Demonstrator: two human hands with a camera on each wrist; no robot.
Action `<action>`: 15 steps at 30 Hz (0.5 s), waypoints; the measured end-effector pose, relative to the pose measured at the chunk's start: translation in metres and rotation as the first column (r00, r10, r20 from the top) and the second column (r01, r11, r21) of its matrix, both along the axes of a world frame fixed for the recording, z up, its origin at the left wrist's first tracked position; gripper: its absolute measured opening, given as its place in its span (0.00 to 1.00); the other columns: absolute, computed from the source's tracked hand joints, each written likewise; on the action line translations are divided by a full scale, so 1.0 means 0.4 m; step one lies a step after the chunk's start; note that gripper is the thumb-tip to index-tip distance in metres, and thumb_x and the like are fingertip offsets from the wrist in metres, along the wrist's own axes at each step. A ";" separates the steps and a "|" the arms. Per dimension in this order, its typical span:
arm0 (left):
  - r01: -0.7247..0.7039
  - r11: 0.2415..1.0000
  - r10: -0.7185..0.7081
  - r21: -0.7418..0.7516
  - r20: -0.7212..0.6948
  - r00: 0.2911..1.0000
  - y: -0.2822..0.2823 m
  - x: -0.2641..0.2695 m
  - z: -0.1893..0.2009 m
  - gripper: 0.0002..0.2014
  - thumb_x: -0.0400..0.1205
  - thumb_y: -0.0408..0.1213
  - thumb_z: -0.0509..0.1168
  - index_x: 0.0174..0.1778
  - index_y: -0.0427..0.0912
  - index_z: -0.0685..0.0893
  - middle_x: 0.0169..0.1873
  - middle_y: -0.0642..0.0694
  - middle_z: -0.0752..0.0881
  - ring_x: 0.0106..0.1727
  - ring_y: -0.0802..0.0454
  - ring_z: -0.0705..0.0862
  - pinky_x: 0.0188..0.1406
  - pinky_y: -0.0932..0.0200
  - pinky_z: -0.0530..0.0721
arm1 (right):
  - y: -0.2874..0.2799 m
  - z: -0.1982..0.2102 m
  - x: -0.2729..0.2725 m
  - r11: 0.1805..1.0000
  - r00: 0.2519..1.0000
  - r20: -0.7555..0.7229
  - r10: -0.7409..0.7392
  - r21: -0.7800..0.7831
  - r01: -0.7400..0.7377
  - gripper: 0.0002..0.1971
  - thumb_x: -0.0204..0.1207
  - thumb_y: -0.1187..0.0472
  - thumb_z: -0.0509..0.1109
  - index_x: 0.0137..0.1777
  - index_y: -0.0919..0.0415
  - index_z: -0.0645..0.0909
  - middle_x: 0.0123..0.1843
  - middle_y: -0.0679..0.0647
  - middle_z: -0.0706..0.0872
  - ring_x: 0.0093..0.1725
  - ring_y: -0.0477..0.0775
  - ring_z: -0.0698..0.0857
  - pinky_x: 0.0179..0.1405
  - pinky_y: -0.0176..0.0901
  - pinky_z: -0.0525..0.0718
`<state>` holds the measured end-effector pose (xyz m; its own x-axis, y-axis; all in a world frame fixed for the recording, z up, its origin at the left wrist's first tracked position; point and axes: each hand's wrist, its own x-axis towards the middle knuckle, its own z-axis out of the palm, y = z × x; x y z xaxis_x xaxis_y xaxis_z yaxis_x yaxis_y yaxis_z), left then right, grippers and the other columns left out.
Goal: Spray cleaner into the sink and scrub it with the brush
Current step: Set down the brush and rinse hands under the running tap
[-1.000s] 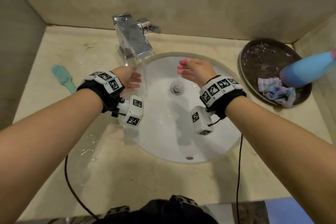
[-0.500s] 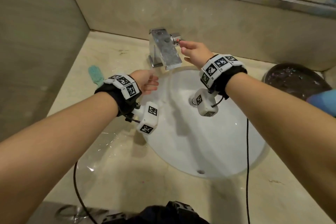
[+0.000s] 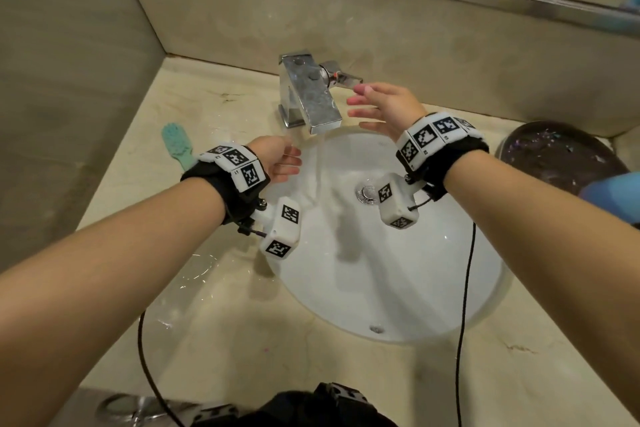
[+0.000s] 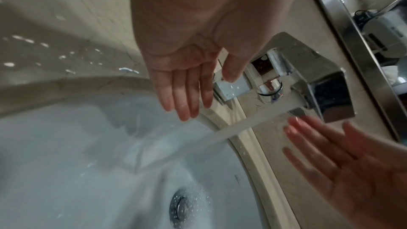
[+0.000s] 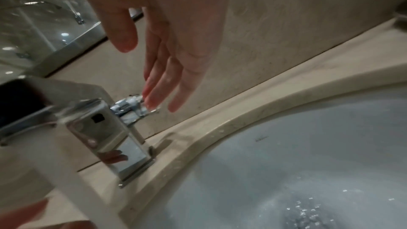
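Note:
The white sink [image 3: 398, 288] has water running into it from the chrome faucet [image 3: 311, 97]. My right hand [image 3: 363, 107] is open, fingers straight, with its fingertips [image 5: 152, 97] right at the faucet's side lever [image 3: 341, 78]; whether they touch it I cannot tell. My left hand [image 3: 285, 163] is open and holds nothing, hovering over the basin's left rim beside the stream [image 4: 231, 128]. The teal brush [image 3: 175, 142] lies on the counter left of the faucet. A blue spray bottle [image 3: 616, 189] shows partly at the right edge.
A dark round tray [image 3: 554, 152] sits on the counter at the right, under the bottle. A wall closes the left side and a mirror runs along the back. The counter left of the basin is wet. Black cables hang from both wrists.
My right hand has left the basin and risen to the faucet lever. My left hand has stayed at the left rim, out of the stream. The view has tilted up toward the mirror.

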<state>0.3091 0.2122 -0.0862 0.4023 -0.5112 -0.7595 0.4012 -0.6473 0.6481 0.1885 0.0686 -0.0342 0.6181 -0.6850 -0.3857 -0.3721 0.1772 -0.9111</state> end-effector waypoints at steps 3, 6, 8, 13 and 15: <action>0.002 1.000 -0.002 0.005 -0.018 1.000 -0.011 -0.012 -0.004 0.19 0.89 0.44 0.48 0.38 0.41 0.77 0.38 0.47 0.81 0.37 0.53 0.80 0.41 0.61 0.75 | -0.022 -0.023 -0.077 0.987 0.986 -0.059 -0.156 -0.053 0.153 0.15 0.84 0.62 0.60 0.64 0.71 0.78 0.44 0.55 0.85 0.41 0.52 0.85 0.50 0.44 0.82; -0.003 1.000 0.004 0.008 -0.025 1.000 -0.021 -0.024 -0.011 0.20 0.88 0.46 0.49 0.38 0.40 0.77 0.38 0.46 0.82 0.38 0.52 0.81 0.42 0.60 0.76 | -0.028 -0.067 -0.162 0.968 0.958 -0.138 -0.250 -0.032 0.248 0.15 0.84 0.61 0.58 0.59 0.71 0.80 0.39 0.55 0.85 0.38 0.53 0.84 0.53 0.47 0.82; -0.022 1.000 0.023 0.004 -0.029 0.999 -0.025 -0.029 -0.019 0.20 0.88 0.46 0.49 0.39 0.39 0.77 0.39 0.45 0.82 0.38 0.52 0.81 0.46 0.57 0.78 | -0.028 -0.097 -0.210 0.958 0.938 -0.201 -0.283 -0.010 0.287 0.14 0.85 0.60 0.57 0.52 0.68 0.81 0.39 0.55 0.84 0.39 0.54 0.84 0.52 0.46 0.83; -0.101 0.995 0.100 -0.009 -0.060 0.993 -0.033 -0.038 -0.038 0.19 0.87 0.48 0.51 0.40 0.38 0.77 0.39 0.43 0.81 0.37 0.51 0.80 0.46 0.58 0.77 | -0.021 -0.160 -0.296 0.910 0.883 -0.290 -0.370 0.081 0.408 0.18 0.87 0.57 0.52 0.37 0.60 0.75 0.35 0.55 0.81 0.32 0.50 0.80 0.35 0.39 0.75; -0.124 0.992 0.125 0.006 -0.050 0.991 -0.039 -0.045 -0.043 0.20 0.87 0.49 0.51 0.39 0.38 0.77 0.39 0.43 0.81 0.38 0.51 0.80 0.50 0.57 0.77 | -0.011 -0.172 -0.325 0.885 0.864 -0.290 -0.412 0.100 0.455 0.18 0.87 0.57 0.52 0.37 0.61 0.74 0.34 0.56 0.80 0.31 0.50 0.79 0.34 0.38 0.74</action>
<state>0.2910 0.1967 -0.1036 0.4238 -0.4574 -0.7817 0.5110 -0.5919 0.6234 0.0587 0.0640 -0.1030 0.1391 -0.7767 -0.6143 -0.4368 0.5086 -0.7420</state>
